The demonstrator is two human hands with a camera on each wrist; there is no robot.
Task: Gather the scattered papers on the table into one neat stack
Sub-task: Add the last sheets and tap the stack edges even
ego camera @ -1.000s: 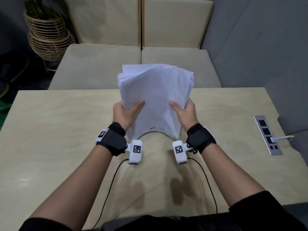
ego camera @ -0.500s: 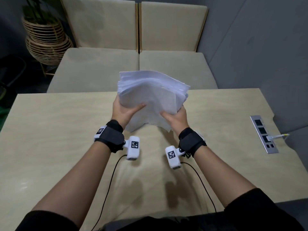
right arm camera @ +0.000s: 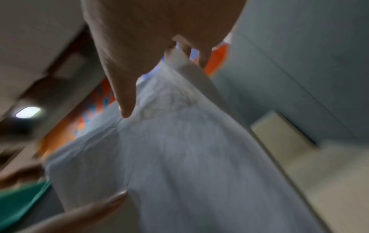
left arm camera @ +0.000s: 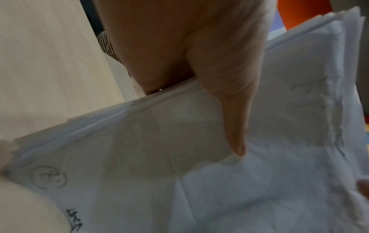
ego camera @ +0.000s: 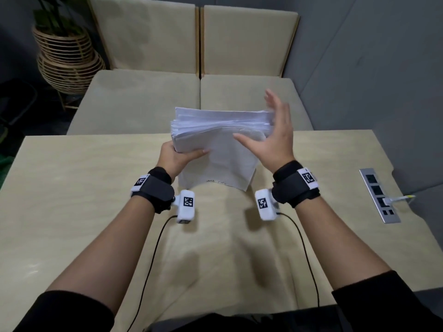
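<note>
A thick stack of white papers point(ego camera: 215, 140) stands tilted on its near edge on the tan table point(ego camera: 72, 188), top leaning away from me. My left hand point(ego camera: 177, 156) grips its left side, thumb lying across the front sheet point(left arm camera: 235, 126). My right hand point(ego camera: 273, 137) is at the right side with fingers straight and spread; its thumb lies near the front sheet and the palm is by the right edge. The stack point(right arm camera: 179, 149) looks blurred in the right wrist view. Handwriting point(left arm camera: 49, 176) marks the front sheet's lower corner.
A metal power strip point(ego camera: 378, 195) with a plugged cable is set into the table at the right. Beige bench cushions point(ego camera: 143, 101) lie beyond the far edge, with a wicker plant stand point(ego camera: 64, 56) at the back left. Black cables point(ego camera: 153, 255) trail from the wrist cameras.
The stack has tipped from nearly upright to leaning away. My right hand has let go of the lower right edge and moved up to the right side, fingers straightened. The left hand keeps its grip.
</note>
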